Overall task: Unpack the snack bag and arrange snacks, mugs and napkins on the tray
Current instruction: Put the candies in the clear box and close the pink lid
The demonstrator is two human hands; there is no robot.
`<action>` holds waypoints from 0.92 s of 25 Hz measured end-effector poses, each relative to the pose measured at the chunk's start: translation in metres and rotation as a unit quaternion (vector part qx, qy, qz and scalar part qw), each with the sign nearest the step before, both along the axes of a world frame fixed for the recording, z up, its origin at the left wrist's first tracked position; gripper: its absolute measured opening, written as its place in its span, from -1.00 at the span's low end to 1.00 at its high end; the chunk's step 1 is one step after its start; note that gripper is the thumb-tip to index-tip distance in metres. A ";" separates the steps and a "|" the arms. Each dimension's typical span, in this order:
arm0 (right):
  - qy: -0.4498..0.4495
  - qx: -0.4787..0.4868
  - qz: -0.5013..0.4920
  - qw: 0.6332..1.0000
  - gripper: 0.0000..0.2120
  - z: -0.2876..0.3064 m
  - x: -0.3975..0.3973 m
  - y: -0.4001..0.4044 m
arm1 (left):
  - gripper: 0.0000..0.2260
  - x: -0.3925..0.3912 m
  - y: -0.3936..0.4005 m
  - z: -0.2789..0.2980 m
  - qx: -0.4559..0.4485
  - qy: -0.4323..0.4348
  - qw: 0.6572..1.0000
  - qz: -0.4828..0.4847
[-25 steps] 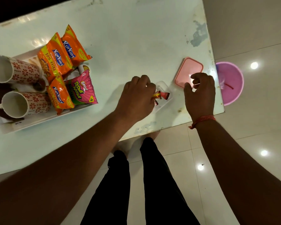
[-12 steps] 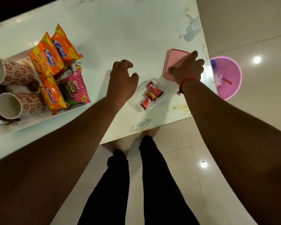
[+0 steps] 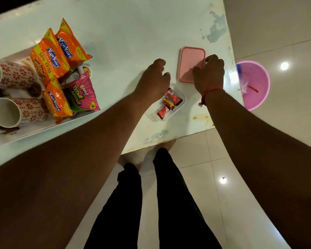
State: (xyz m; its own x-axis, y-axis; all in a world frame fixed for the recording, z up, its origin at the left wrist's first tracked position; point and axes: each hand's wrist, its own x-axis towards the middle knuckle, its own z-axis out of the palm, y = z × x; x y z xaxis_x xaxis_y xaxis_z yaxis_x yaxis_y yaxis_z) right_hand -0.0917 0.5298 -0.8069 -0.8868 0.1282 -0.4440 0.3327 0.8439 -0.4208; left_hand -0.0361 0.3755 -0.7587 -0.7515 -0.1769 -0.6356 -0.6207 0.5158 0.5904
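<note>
A white tray [image 3: 43, 129] at the left holds two patterned mugs [image 3: 11, 112] lying on their sides, three orange snack packets [image 3: 48, 58] and a pink snack packet [image 3: 83, 94]. A small clear container [image 3: 182, 103] with red wrapped candies [image 3: 169, 103] sits near the table's front edge. My left hand [image 3: 151, 79] hovers just above and left of it, fingers loosely curled, holding nothing. My right hand [image 3: 209, 72] grips the right side of a pink lid [image 3: 189, 62] lying flat on the table.
The pale table [image 3: 133, 24] ends at a front edge by my legs and a right edge beside the lid. A pink bin [image 3: 257, 97] with scraps stands on the tiled floor to the right. A small round cup [image 3: 84, 70] sits among the packets.
My left hand let go of the candies in the clear container and lifted away. My right hand reached to the pink lid and closed its fingers over the lid's right side.
</note>
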 end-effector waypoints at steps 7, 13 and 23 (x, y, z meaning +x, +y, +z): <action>-0.034 -0.155 -0.090 0.983 -0.75 0.012 -0.016 -0.018 | -0.65 -0.052 -0.001 0.006 0.074 -0.054 0.995 0.048; 0.266 -0.134 0.270 0.916 -0.66 0.068 0.021 -0.023 | -0.56 -0.028 -0.023 0.036 0.414 -0.056 0.831 0.369; 0.007 -0.320 -0.249 0.914 -0.64 0.064 0.121 -0.016 | -0.82 0.059 0.006 0.036 0.073 0.058 0.977 0.194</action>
